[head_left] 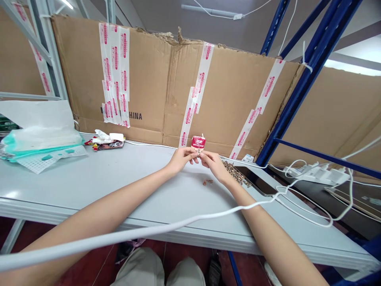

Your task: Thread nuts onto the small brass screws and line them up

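Observation:
Both hands meet above the middle of the grey table, in front of a small red and white carton [198, 142]. My left hand [182, 159] has its fingers pinched, with the fingertips close to those of the other hand. Pinched as well, my right hand [212, 162] comes in from the right. Whatever lies between the fingertips is too small to name. A few copper-coloured pieces [207, 182] lie on the table just below the hands. Beyond my right wrist is a pile of small brass-coloured parts [235, 173].
A dark flat device [257, 180] lies right of the pile. A white cable [190, 220] crosses low in front of both forearms. Power strips [318, 173] stand at the right, wrappers [108, 141] and plastic packs [44, 139] at the left. Cardboard [149, 79] walls the back.

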Motion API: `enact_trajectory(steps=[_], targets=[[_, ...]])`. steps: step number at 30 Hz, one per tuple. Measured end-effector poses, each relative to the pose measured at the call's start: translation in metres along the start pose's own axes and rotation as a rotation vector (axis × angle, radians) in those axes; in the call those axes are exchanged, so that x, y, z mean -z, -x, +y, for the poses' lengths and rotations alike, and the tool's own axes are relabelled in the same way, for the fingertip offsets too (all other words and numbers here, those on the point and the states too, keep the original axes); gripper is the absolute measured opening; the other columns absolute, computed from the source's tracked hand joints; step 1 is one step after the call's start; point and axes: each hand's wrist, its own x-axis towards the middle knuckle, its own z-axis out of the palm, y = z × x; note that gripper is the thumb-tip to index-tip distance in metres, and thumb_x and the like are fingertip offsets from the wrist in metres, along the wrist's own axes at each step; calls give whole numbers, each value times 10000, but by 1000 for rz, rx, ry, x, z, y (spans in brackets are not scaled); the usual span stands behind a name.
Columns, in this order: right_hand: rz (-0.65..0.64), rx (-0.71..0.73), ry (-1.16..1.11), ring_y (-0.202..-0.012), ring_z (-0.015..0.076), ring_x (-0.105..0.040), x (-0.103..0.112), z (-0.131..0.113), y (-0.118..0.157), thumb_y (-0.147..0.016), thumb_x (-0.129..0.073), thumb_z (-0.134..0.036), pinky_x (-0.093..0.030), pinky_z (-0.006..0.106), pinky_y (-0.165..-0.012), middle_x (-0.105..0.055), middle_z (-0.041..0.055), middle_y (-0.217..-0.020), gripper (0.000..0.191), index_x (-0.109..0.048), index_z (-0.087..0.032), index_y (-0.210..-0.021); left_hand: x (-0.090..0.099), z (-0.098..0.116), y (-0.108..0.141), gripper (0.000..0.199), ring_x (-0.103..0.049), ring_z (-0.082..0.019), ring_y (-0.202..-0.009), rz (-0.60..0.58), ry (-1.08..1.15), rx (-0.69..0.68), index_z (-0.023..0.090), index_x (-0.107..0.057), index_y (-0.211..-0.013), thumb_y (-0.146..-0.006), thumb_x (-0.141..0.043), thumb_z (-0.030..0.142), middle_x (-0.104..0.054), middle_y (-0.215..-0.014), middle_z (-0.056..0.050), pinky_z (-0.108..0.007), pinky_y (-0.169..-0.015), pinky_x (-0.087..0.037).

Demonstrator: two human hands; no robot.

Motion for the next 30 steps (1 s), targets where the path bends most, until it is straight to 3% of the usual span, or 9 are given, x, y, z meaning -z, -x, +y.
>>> enact_trajectory(steps=[8, 13, 18, 25, 30], targets=[[65, 11, 100, -537, 104, -336, -2, -2, 0, -862, -349, -481, -251, 240, -539, -378, -23, -543, 410, -436, -171, -608, -1, 2, 1, 308, -594, -155, -674, 50, -39, 21, 116, -638, -799, -737, -606, 417, -663, -739, -80, -263, -630, -438], [83, 41, 171, -538, 105, -352, -1, -2, 1, -881, -327, -461, -252, 243, -544, -397, -20, -553, 415, -455, -169, -615, -1, 3, 2, 392, -582, -135, -660, -52, -87, 112, 130, -620, -870, -797, -487, 492, -663, -756, -81, -230, -577, -423], [37, 80, 245, -539, 106, -360, 1, -1, 1, -885, -325, -436, -253, 244, -552, -431, -15, -555, 414, -485, -166, -615, 3, 4, 2, 356, -578, -134, -609, -117, -50, 154, 123, -638, -794, -734, -572, 468, -656, -736, -85, -231, -517, -454], [-12, 59, 185, -565, 110, -357, -1, -4, 2, -885, -324, -375, -253, 240, -556, -414, -18, -580, 347, -470, -174, -643, 2, 9, 4, 188, -559, -128, -539, 25, -101, 148, 104, -666, -729, -653, -667, 276, -661, -680, -80, -269, -547, -479], [21, 9, 193, -558, 113, -341, -5, -4, 0, -861, -356, -369, -242, 244, -546, -383, -22, -555, 328, -429, -178, -605, 0, 12, 8, 70, -559, -152, -591, 121, -429, -52, 165, -680, -669, -665, -655, 230, -648, -629, -31, -276, -618, -441]])
